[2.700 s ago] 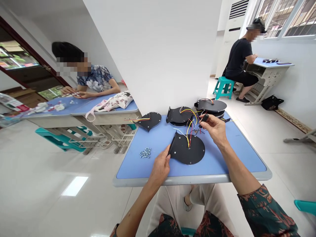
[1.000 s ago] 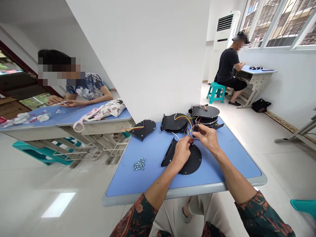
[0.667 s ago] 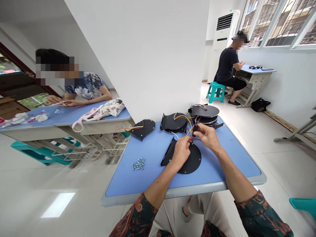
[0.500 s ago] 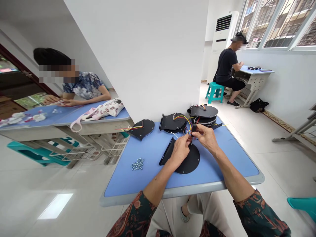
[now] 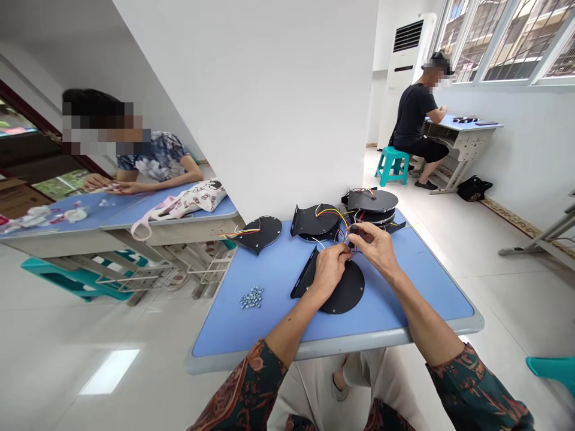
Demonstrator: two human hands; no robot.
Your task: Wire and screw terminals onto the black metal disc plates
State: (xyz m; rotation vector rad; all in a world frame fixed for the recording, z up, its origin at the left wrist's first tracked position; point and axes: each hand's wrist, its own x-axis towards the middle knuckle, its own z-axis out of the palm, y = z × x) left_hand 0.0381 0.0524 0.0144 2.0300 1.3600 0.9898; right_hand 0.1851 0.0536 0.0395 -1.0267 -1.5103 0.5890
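Observation:
A round black plate [image 5: 347, 290] with a bent bracket edge lies on the blue table in front of me, small screws around its rim. My right hand [image 5: 376, 245] pinches the black handle of a short screwdriver [image 5: 354, 229], held upright over the plate's far edge. Beside its lower end, the fingers of my left hand [image 5: 330, 269] are pressed together; whatever they grip is hidden. My left wrist passes over the near side of the plate, and thin wires show around the fingertips. A small heap of silvery screws [image 5: 252, 297] lies to the left.
Similar black plates with coloured wires stand at the back: one at left [image 5: 263, 234], some in the middle [image 5: 317, 219], a stack [image 5: 374, 202] at right. A white wall [image 5: 278, 108] rises behind the table. Two people work at other desks, left and far right.
My right fingers have shifted slightly on the screwdriver's handle, while both hands stay over the plate's far edge. The view has moved a little; the plates and screw heap lie as before.

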